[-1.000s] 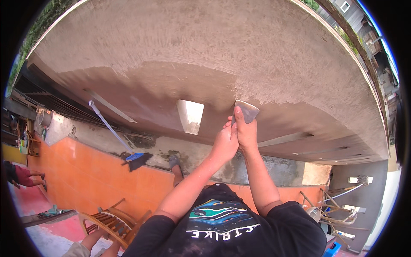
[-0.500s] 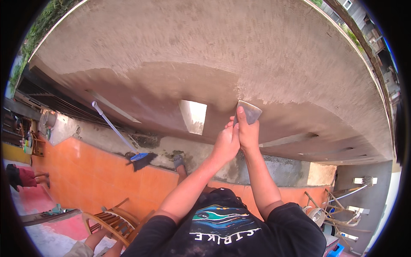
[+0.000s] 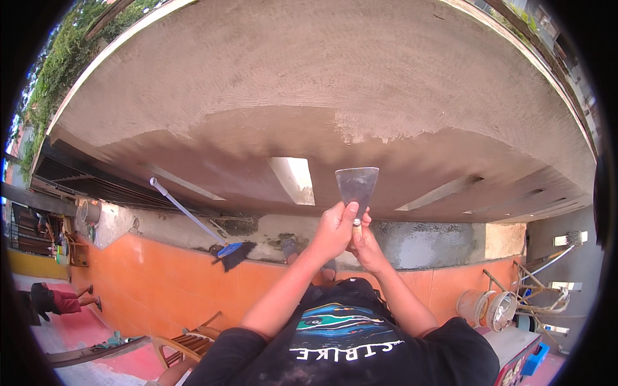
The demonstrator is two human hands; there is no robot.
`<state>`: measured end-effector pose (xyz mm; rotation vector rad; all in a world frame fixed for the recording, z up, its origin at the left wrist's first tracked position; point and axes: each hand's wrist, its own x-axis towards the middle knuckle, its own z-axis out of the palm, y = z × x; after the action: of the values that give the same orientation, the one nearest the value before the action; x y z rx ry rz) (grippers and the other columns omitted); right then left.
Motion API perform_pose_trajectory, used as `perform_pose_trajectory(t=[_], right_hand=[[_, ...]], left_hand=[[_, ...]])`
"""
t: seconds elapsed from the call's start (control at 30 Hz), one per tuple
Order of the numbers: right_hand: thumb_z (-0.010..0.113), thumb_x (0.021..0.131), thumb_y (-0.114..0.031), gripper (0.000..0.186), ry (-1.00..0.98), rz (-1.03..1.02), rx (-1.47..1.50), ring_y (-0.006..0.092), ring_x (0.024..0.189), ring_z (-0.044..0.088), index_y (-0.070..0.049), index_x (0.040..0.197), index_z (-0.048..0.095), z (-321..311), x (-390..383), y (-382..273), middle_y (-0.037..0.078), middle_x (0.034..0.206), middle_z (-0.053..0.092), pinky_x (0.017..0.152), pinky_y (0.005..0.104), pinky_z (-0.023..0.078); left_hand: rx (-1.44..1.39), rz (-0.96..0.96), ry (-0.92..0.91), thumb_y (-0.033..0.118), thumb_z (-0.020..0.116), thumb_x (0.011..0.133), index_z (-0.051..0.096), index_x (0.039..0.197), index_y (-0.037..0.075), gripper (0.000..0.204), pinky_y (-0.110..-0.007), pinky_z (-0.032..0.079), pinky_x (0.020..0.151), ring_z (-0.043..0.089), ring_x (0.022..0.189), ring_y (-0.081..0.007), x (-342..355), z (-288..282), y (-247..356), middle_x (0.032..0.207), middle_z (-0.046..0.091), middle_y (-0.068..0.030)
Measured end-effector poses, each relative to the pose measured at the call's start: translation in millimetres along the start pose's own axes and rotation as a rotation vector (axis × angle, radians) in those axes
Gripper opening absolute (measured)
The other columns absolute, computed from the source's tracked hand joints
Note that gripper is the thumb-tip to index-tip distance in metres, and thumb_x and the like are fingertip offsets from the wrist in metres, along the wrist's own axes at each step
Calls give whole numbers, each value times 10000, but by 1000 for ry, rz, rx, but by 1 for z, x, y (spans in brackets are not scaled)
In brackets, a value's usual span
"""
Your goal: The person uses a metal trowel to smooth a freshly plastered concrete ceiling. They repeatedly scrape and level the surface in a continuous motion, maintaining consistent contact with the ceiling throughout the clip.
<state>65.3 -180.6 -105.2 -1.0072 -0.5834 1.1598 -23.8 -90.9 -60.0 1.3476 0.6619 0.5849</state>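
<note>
Between fingers (image 3: 349, 211): scraper (image 3: 358, 185), left hand (image 3: 334, 224) gripping blade base, right hand (image 3: 367, 248) gripping handle
Wall (image 3: 257, 77) beyond fingers: could gouge if blade corner digs in

A broom (image 3: 230, 249) with a blue head rests at the edge of the orange floor (image 3: 161, 273). At lower left is a wooden chair (image 3: 185, 344), with a person (image 3: 64, 300) in red shorts farther left; buckets (image 3: 473, 306) sit at right, greenery (image 3: 58, 83) upper left.
</note>
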Motion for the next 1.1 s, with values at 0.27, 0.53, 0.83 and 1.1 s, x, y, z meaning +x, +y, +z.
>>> perform_pose_trajectory(t=[0.27, 0.53, 0.83, 1.1], right_hand=[[461, 1054, -302, 282, 57, -6, 9, 89, 555, 493, -31, 1002, 516, 9, -12, 11, 18, 713, 505, 512, 245, 458], [526, 1032, -254, 215, 284, -133, 29, 32, 554, 422, -46, 978, 538, 16, 20, 41, -45, 682, 477, 510, 199, 353], [521, 1035, -266, 225, 364, -181, 44, 26, 558, 424, -46, 999, 550, 15, 48, 69, -58, 671, 473, 507, 198, 347], [537, 1032, -323, 290, 356, -313, 147, 27, 566, 426, -67, 897, 537, 36, 78, 60, -60, 688, 484, 495, 206, 343]], left_hand=[[-52, -52, -220, 465, 360, 1060, 511, 1139, -8, 502, -334, 549, 802, 678, 886, -189, 30, -9, 14, 968, 690, -132], [-49, -140, -303, 427, 340, 1073, 522, 1073, 4, 460, -300, 543, 730, 659, 777, -155, 67, -29, -8, 889, 676, -97], [132, -27, -372, 458, 353, 1066, 518, 1023, 34, 458, -294, 519, 739, 632, 780, -129, 83, -45, -23, 842, 649, -70], [65, 80, -319, 469, 349, 1064, 489, 942, 42, 466, -267, 477, 608, 563, 659, -109, 91, -34, 0, 730, 573, -40]])
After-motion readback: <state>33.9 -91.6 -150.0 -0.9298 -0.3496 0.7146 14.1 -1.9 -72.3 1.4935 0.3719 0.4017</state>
